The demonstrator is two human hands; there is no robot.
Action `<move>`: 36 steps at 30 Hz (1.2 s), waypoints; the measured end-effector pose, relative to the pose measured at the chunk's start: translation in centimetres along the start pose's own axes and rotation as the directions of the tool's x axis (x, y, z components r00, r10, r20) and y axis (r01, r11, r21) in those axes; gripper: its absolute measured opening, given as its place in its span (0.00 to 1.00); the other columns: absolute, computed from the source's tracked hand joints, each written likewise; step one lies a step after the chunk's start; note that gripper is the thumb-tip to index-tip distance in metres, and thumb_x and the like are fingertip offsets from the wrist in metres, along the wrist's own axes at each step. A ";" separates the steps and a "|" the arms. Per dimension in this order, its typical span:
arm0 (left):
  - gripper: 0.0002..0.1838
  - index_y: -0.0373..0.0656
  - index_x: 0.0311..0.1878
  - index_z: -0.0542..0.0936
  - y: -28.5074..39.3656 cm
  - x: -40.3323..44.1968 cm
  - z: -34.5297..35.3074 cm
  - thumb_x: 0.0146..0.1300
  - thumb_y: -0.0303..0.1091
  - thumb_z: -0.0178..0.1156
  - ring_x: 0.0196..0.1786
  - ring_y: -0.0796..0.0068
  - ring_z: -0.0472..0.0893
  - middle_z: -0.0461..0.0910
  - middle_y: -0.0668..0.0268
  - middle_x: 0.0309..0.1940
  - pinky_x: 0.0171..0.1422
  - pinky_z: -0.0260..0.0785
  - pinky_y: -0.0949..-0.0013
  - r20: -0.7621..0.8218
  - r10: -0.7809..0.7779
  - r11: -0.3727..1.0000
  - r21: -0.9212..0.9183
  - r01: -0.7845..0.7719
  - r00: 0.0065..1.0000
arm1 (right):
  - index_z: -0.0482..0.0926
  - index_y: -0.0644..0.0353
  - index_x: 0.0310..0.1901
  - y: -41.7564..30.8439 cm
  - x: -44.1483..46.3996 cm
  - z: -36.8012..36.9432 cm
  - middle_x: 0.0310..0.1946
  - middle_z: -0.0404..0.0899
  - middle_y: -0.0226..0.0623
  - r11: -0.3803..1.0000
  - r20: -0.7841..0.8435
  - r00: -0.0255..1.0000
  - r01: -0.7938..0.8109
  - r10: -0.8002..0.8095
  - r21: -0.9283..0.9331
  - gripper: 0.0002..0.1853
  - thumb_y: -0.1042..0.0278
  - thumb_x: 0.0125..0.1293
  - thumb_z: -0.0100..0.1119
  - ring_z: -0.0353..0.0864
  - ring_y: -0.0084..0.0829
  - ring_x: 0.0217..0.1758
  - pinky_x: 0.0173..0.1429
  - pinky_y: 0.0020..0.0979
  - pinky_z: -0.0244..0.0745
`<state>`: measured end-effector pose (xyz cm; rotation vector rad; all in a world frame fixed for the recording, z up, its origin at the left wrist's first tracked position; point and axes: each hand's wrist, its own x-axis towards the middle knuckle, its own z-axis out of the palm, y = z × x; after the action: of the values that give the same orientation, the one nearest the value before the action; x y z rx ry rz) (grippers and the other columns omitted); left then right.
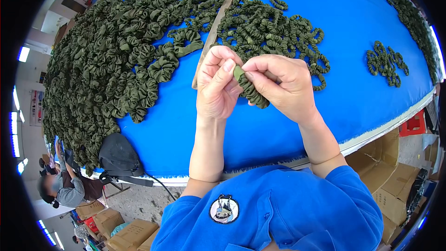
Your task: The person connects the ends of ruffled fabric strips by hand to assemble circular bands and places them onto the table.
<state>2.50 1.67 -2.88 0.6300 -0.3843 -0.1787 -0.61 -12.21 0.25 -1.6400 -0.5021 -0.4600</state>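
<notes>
Blue cloth [367, 14] is spread in the head view. Near the centre, one green scrunchie [251, 91], long axis pointed from eleven to five o'clock, is pinched by left hand [216, 88] and right hand [289, 86]. One wooden strip [218, 25] is seen at twelve.

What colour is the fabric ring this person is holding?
The fabric ring is dark olive green, best seen in the head view.
</notes>
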 end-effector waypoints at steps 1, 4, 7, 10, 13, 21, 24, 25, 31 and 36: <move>0.07 0.39 0.42 0.71 -0.1 0.0 0.0 0.62 0.23 0.55 0.18 0.89 0.59 0.76 0.64 0.31 0.19 0.47 0.87 -0.007 0.007 1.000 0.001 -0.007 1.000 | 0.80 0.67 0.32 0.1 0.0 0.0 0.20 0.77 0.30 1.000 -0.005 1.000 0.019 -0.019 -0.018 0.06 0.86 0.53 0.58 0.68 0.18 0.15 0.18 0.17 0.59; 0.07 0.39 0.42 0.71 -0.2 0.0 0.2 0.62 0.24 0.55 0.18 0.89 0.59 0.76 0.64 0.32 0.19 0.48 0.87 -0.021 0.024 1.000 0.004 -0.024 0.999 | 0.80 0.66 0.32 0.2 0.1 0.0 0.20 0.76 0.29 0.997 -0.012 0.998 0.057 -0.058 -0.054 0.06 0.86 0.52 0.58 0.64 0.16 0.15 0.19 0.17 0.56; 0.06 0.40 0.42 0.71 -0.3 -0.2 0.6 0.62 0.24 0.55 0.18 0.89 0.59 0.76 0.65 0.31 0.19 0.48 0.86 -0.071 0.050 0.996 0.070 -0.045 0.996 | 0.80 0.66 0.32 -0.2 0.0 0.0 0.20 0.76 0.28 0.999 -0.014 1.000 0.004 -0.005 -0.053 0.07 0.86 0.51 0.58 0.61 0.15 0.16 0.20 0.17 0.54; 0.06 0.40 0.42 0.71 -0.4 -0.2 0.6 0.62 0.24 0.55 0.18 0.89 0.59 0.76 0.66 0.31 0.19 0.48 0.86 -0.074 0.065 0.993 0.106 -0.057 0.995 | 0.80 0.66 0.32 -0.2 -0.1 0.1 0.20 0.75 0.27 0.999 -0.024 1.000 -0.017 0.016 -0.043 0.07 0.85 0.51 0.58 0.60 0.15 0.17 0.20 0.17 0.53; 0.06 0.40 0.42 0.71 -0.6 -0.2 0.4 0.62 0.24 0.55 0.18 0.90 0.59 0.76 0.67 0.30 0.19 0.48 0.86 -0.045 0.087 0.988 0.133 -0.080 0.995 | 0.80 0.66 0.33 0.0 -0.1 0.3 0.21 0.75 0.27 1.000 -0.039 0.999 -0.022 0.021 -0.014 0.07 0.85 0.51 0.57 0.60 0.14 0.17 0.21 0.17 0.54; 0.06 0.41 0.42 0.72 0.3 -0.2 1.2 0.62 0.24 0.55 0.18 0.90 0.58 0.74 0.69 0.27 0.19 0.48 0.86 -0.102 0.077 0.991 0.113 -0.066 0.992 | 0.81 0.65 0.33 0.3 0.2 -0.2 0.23 0.78 0.29 0.999 -0.016 0.999 0.031 -0.031 -0.045 0.07 0.84 0.52 0.58 0.63 0.16 0.18 0.22 0.17 0.56; 0.06 0.41 0.42 0.72 0.6 -0.2 1.2 0.62 0.24 0.55 0.18 0.90 0.58 0.73 0.70 0.26 0.19 0.48 0.86 -0.111 0.062 0.993 0.103 -0.051 0.992 | 0.81 0.65 0.33 0.4 0.2 0.0 0.24 0.79 0.31 0.994 -0.026 0.996 0.080 -0.083 -0.076 0.07 0.84 0.52 0.58 0.64 0.17 0.18 0.22 0.18 0.56; 0.06 0.41 0.42 0.72 0.6 -0.2 1.2 0.62 0.24 0.54 0.17 0.91 0.58 0.74 0.69 0.28 0.18 0.48 0.87 -0.112 0.066 0.991 0.120 -0.052 0.992 | 0.81 0.65 0.33 0.5 0.2 0.0 0.24 0.79 0.31 0.992 -0.028 0.995 0.089 -0.092 -0.086 0.07 0.84 0.52 0.59 0.64 0.17 0.18 0.22 0.18 0.57; 0.06 0.41 0.42 0.72 0.7 -0.3 1.3 0.62 0.25 0.54 0.17 0.92 0.58 0.74 0.69 0.29 0.17 0.49 0.88 -0.123 0.068 0.985 0.166 -0.047 0.990 | 0.80 0.65 0.33 0.5 0.2 0.1 0.24 0.80 0.32 0.984 -0.028 0.991 0.128 -0.133 -0.125 0.07 0.84 0.51 0.59 0.65 0.18 0.18 0.22 0.19 0.58; 0.06 0.41 0.41 0.73 1.0 -0.4 1.9 0.61 0.24 0.56 0.18 0.91 0.58 0.74 0.71 0.26 0.19 0.50 0.87 -0.141 0.064 0.981 0.190 -0.037 0.988 | 0.79 0.65 0.31 0.3 0.3 0.1 0.22 0.77 0.31 0.980 -0.031 0.990 0.135 -0.141 -0.143 0.08 0.86 0.49 0.58 0.65 0.18 0.19 0.22 0.19 0.58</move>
<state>1.43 1.56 -1.03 0.8128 -0.2765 -0.0468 -0.19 -12.09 0.12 -1.7334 -0.5661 -0.6429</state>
